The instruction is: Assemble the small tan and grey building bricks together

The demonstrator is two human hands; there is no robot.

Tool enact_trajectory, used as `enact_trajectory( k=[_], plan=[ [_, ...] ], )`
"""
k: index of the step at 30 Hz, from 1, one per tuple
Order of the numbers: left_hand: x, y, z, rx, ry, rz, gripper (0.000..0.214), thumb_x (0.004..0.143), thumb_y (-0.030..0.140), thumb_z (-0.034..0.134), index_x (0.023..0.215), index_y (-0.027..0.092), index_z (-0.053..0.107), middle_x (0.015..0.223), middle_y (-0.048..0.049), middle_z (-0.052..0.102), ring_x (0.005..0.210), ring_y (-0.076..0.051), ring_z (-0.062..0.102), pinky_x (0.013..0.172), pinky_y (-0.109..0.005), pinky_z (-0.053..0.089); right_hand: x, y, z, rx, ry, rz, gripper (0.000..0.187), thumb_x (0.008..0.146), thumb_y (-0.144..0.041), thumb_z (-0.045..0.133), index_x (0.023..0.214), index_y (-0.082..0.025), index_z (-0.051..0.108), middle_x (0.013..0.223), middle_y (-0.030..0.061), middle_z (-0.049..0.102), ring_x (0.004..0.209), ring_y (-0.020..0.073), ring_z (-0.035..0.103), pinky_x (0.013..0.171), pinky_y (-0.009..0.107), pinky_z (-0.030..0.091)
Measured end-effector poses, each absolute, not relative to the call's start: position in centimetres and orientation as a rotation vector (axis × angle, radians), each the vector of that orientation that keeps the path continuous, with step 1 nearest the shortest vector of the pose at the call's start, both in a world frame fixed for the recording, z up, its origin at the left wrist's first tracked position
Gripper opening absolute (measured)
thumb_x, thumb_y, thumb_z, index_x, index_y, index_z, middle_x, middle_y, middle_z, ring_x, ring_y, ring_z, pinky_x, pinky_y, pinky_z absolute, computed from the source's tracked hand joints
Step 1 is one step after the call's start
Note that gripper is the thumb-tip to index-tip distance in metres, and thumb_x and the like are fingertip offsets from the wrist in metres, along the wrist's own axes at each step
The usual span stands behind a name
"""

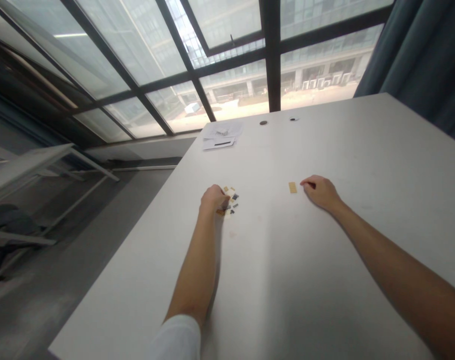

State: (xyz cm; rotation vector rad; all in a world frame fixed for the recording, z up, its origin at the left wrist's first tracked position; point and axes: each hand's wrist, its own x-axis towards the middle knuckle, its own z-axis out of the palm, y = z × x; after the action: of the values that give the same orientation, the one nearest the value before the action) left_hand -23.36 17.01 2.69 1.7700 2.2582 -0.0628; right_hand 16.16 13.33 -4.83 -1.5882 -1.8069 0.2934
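Observation:
On the white table, my left hand [212, 197] rests at the left edge of a loose pile of small pieces, its fingers closed and pointing down among them. The pile has dark grey pieces [235, 197], yellow pieces [226, 189] and an orange-brown piece [220, 212]; they look like toy building bricks. Part of the pile is hidden under the hand. To the right, a flat yellow rectangular piece [292, 187] lies alone. Just right of it is my right hand [322, 192], fingers curled and fingertips together, not touching the piece. Anything in either pinch is too small to make out.
Printed papers [222, 132] lie at the table's far left corner. Two round cable holes, one a dark hole [263, 122], sit near the far edge. Beyond are large windows [231, 75] and a blue-grey curtain [411, 65]. Another table [28, 162] stands to the left.

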Motion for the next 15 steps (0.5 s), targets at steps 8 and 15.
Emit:
enact_trajectory(
  k=[8,15],
  plan=[
    [-22.39,17.01,2.91,1.794,2.224,-0.148,0.034,0.078,0.047,0.076,0.089,0.014,0.076,0.082,-0.0118,0.074,0.080,-0.022,0.070,0.066,-0.028,0.047,15.91,13.25,-4.56,-1.589,-1.789,0.297,0.027,0.085,-0.022,0.053,0.089,-0.020,0.080,0.094,0.0065,0.077,0.084,0.0204,0.066,0.080,0.032,0.049],
    [-22.64,17.32,2.65,1.810,2.230,-0.132,0.037,0.079,0.049,0.075,0.089,0.012,0.076,0.078,-0.0124,0.073,0.081,-0.022,0.069,0.064,-0.027,0.045,15.82,13.18,-4.35,-1.586,-1.790,0.315,0.028,0.086,-0.022,0.053,0.090,-0.021,0.080,0.095,0.0069,0.077,0.084,0.0199,0.066,0.081,0.032,0.050]
  ],
)
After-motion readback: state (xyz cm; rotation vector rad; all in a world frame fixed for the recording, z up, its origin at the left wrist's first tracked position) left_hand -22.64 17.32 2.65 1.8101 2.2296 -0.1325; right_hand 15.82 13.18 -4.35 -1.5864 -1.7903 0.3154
